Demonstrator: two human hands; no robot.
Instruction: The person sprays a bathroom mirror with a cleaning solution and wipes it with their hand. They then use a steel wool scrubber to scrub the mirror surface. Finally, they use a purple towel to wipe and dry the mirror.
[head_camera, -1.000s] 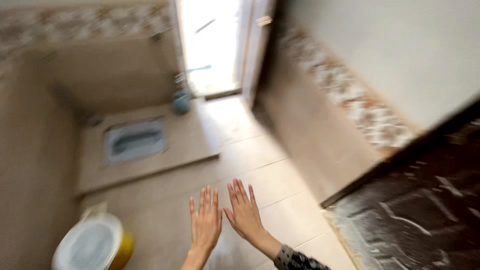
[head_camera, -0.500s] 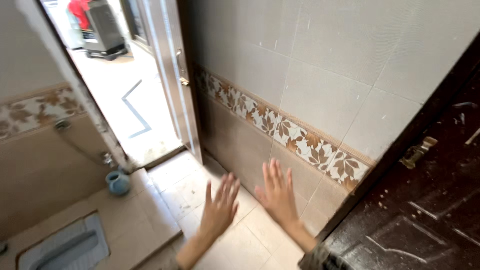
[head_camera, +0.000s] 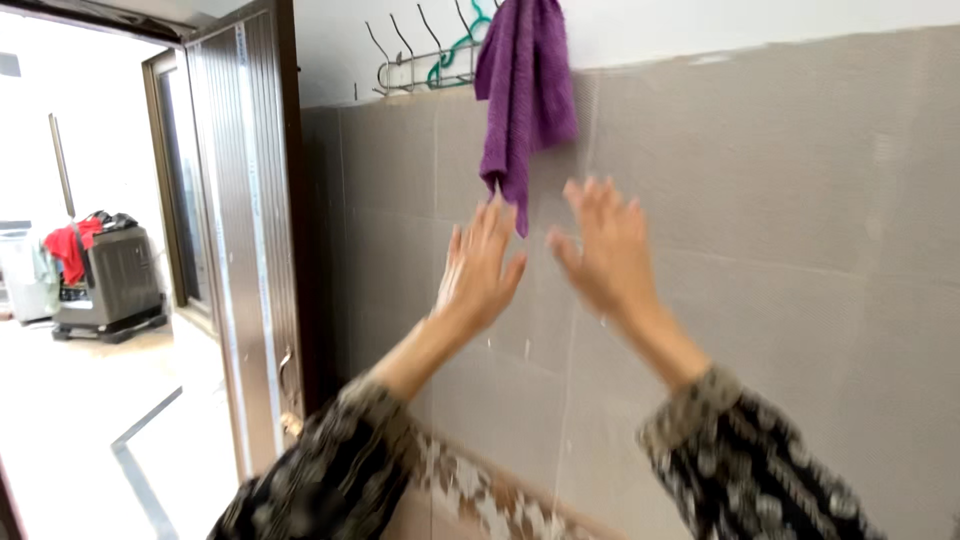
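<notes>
Both of my hands are raised in front of a grey tiled wall (head_camera: 780, 200). My left hand (head_camera: 480, 265) is open with fingers spread, just below and left of the lower tip of a purple towel (head_camera: 525, 90). My right hand (head_camera: 605, 245) is open too, fingers apart, just right of the towel's tip. Neither hand touches the towel. The towel hangs from a metal hook rack (head_camera: 420, 60) high on the wall. Dark patterned sleeves cover both forearms.
A brown door (head_camera: 250, 230) stands open at the left, leading to a bright room with a dark appliance (head_camera: 115, 280) draped with red cloth. A patterned tile border (head_camera: 480, 495) runs low along the wall. A green hanger hangs on the rack.
The view has swung up from the floor and squat toilet to the wall. My hands have risen from pointing at the floor to just under the purple towel.
</notes>
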